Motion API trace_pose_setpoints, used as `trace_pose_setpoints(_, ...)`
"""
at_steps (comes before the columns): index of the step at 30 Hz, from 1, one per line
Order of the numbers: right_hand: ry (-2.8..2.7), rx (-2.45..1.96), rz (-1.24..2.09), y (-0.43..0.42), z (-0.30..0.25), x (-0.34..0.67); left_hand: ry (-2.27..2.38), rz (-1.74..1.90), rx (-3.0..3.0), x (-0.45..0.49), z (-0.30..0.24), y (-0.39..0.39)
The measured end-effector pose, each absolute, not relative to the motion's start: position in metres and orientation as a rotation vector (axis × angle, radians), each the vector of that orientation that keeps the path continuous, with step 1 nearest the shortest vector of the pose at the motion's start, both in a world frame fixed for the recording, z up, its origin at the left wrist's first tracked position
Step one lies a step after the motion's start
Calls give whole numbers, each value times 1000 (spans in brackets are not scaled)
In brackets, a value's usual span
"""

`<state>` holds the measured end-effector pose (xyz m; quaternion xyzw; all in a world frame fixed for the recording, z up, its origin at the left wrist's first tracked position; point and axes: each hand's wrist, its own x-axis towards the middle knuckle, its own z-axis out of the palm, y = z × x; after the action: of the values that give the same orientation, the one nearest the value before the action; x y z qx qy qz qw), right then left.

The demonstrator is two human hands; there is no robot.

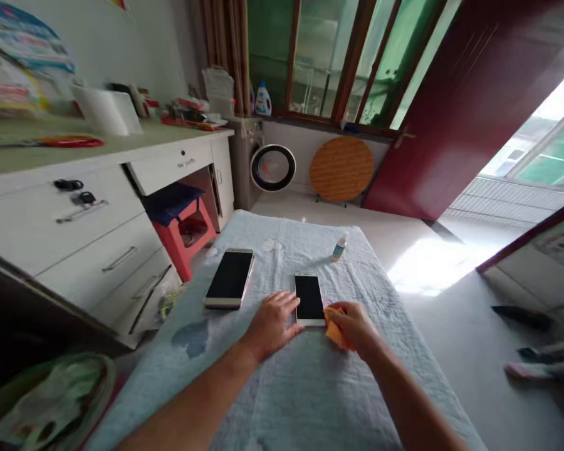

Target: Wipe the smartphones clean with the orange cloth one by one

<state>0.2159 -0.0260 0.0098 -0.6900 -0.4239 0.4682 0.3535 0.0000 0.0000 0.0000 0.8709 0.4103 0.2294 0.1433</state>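
Where blue cloth (pixel 301 394) faces a washer (pixel 245 164), right fingers (pixel 344 310) pinch rag (pixel 339 336), left fingers (pixel 282 300) spread.

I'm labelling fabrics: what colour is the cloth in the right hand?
The cloth is orange; head view.

A slim phone (pixel 309 299) with a white frame and a dark, black screen lies flat and face up on the pale blue tablecloth (pixel 282 401), its short ends pointing toward and away from the person. An orange cloth (pixel 336 334), crumpled and partly hidden by fingers, sits at the phone's lower right edge.
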Motion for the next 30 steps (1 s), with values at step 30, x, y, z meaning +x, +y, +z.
trace_pose_setpoints(30, -1290, -1814, 1150, 4, 13, 220, 1195, 644, 2483, 1, 2, 0)
